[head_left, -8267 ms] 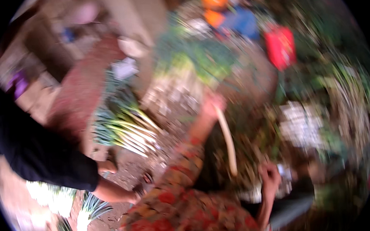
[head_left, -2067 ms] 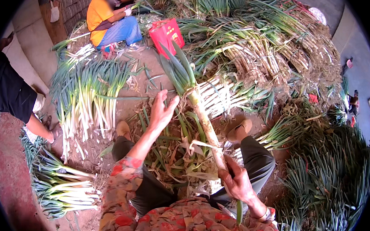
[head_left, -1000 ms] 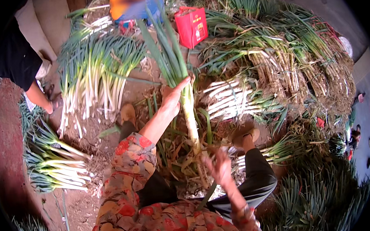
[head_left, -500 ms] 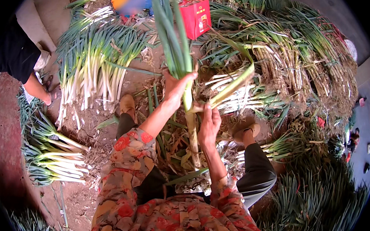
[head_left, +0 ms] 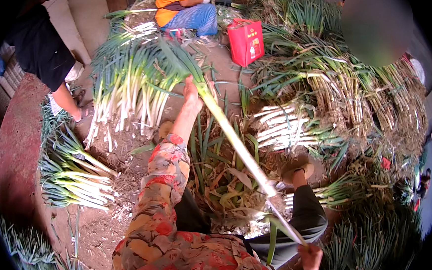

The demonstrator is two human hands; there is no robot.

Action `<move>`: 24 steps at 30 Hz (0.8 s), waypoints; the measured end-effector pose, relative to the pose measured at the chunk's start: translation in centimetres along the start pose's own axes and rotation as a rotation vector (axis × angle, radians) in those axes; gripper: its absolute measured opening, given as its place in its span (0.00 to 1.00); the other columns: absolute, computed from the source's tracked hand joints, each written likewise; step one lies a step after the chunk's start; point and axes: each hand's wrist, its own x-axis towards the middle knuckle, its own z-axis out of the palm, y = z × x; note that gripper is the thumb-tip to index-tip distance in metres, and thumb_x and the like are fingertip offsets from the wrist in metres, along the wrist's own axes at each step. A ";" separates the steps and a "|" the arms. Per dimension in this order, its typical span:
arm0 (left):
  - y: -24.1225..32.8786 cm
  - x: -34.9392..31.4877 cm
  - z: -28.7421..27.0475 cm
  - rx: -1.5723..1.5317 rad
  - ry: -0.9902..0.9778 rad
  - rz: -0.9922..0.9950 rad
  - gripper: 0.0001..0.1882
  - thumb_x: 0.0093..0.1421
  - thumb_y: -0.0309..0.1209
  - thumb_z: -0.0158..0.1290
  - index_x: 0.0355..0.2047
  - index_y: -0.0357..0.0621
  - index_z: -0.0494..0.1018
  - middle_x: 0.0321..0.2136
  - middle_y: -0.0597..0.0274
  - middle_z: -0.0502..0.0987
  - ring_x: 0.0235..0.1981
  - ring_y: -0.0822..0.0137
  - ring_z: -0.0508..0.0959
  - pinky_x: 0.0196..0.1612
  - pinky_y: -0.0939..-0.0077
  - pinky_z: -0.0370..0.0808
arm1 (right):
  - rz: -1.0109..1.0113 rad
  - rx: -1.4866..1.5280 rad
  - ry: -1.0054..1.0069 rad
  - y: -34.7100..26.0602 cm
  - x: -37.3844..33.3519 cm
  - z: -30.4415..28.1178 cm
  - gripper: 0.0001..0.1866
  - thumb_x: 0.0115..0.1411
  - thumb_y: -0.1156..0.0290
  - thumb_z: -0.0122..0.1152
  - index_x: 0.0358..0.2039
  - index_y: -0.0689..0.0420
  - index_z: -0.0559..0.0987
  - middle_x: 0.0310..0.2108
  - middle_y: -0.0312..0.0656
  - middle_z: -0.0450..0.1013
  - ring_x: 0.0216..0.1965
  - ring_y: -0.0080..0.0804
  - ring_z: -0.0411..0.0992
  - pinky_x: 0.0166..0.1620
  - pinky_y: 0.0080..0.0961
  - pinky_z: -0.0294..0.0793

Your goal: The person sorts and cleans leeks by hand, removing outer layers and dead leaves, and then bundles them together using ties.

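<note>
My left hand (head_left: pixel 192 94) is closed round the green upper part of a long leek (head_left: pixel 236 141). The leek slants from the upper middle down to the right, its leaves toward the far pile and its white root end over my knee. Low on the right, my right hand (head_left: pixel 310 259) is closed on the end of a thin pale strip of peel (head_left: pixel 287 224), which stretches from the leek's root end. Below the leek, a heap of stripped leaves and peelings (head_left: pixel 224 196) lies between my legs.
Leeks with clean white stems (head_left: pixel 124 91) lie far left; a smaller bunch (head_left: pixel 77 178) is nearer. Soil-covered leeks (head_left: pixel 341 87) pile up at right. A red bag (head_left: pixel 246 43) stands far off. A person in orange (head_left: pixel 172 1) sits behind; another person's leg (head_left: pixel 68 99) is at left.
My right hand has moved down and right, drawing a strip from the leek. The leek has tilted from upright to slanting, and its leafy top has swung left. The view has shifted.
</note>
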 end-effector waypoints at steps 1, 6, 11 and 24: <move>0.5 0.5 -0.8 -0.053 -0.040 0.014 0.26 0.63 0.49 0.31 0.42 0.39 0.66 0.24 0.57 0.71 0.25 0.58 0.74 0.35 0.64 0.74 | -0.037 0.036 0.139 1.7 0.3 -1.0 0.09 0.47 0.73 0.63 0.18 0.64 0.75 0.13 0.34 0.66 0.17 0.18 0.59 0.19 0.22 0.57; 3.3 1.7 -2.0 -0.291 -0.077 0.003 0.35 0.62 0.56 0.23 0.48 0.37 0.64 0.37 0.49 0.71 0.38 0.56 0.72 0.44 0.61 0.72 | -0.104 0.111 0.614 2.3 1.6 -3.9 0.06 0.52 0.73 0.60 0.23 0.63 0.76 0.15 0.37 0.68 0.17 0.20 0.61 0.20 0.23 0.60; 4.8 0.2 -2.8 -0.337 -0.298 -0.009 0.40 0.60 0.59 0.20 0.50 0.34 0.62 0.36 0.47 0.72 0.38 0.54 0.73 0.46 0.61 0.71 | -0.235 -0.133 -0.226 -8.1 5.6 4.8 0.17 0.50 0.63 0.63 0.37 0.60 0.75 0.29 0.48 0.73 0.28 0.34 0.70 0.35 0.27 0.70; 1.9 -6.2 0.4 -0.374 -0.476 -0.254 0.38 0.61 0.57 0.24 0.46 0.31 0.65 0.37 0.47 0.74 0.37 0.56 0.75 0.45 0.61 0.72 | -0.295 0.998 -0.379 -28.8 18.0 26.6 0.07 0.54 0.71 0.59 0.29 0.61 0.79 0.28 0.44 0.76 0.29 0.24 0.72 0.30 0.15 0.73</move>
